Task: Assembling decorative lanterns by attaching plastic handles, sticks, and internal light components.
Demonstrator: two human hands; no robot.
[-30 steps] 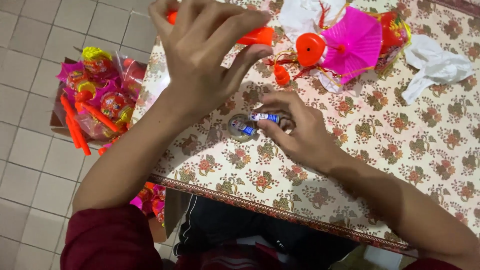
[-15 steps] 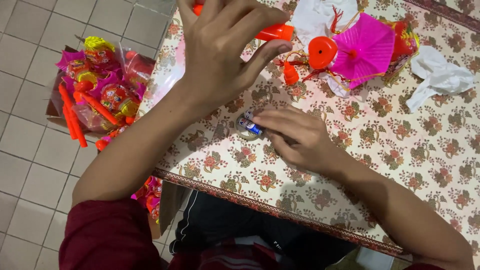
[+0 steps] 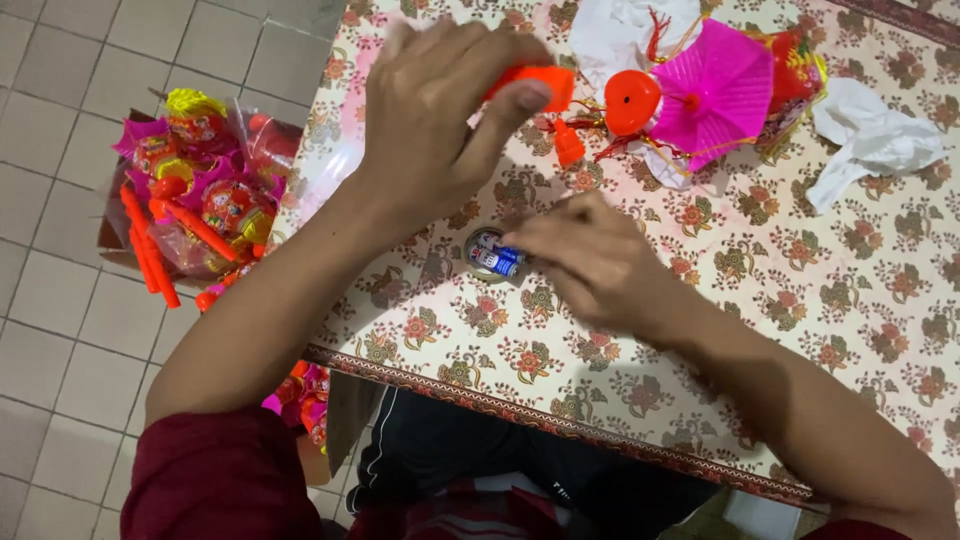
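My left hand (image 3: 440, 110) is raised above the table and grips an orange plastic handle (image 3: 535, 85), thumb pressed on its end. My right hand (image 3: 590, 260) rests low on the floral tablecloth (image 3: 800, 300), fingertips touching small blue-and-white batteries (image 3: 497, 261) that lie in a little round metal lid (image 3: 482, 250). Whether the fingers pinch a battery is hard to tell. Beyond the hands lies a toy lantern with a pink paper umbrella (image 3: 715, 90) and an orange round part (image 3: 632, 102).
A small orange cone piece (image 3: 568, 145) lies near the lantern. Crumpled white plastic wrap (image 3: 870, 140) sits at the right. On the tiled floor at left stands a cardboard box (image 3: 200, 200) full of pink and yellow lanterns with orange sticks. My dark trousers show under the table edge.
My left hand with the orange handle has stayed raised while the view shifted. My right hand slid slightly right over the lid, fingers now at the batteries' right side.
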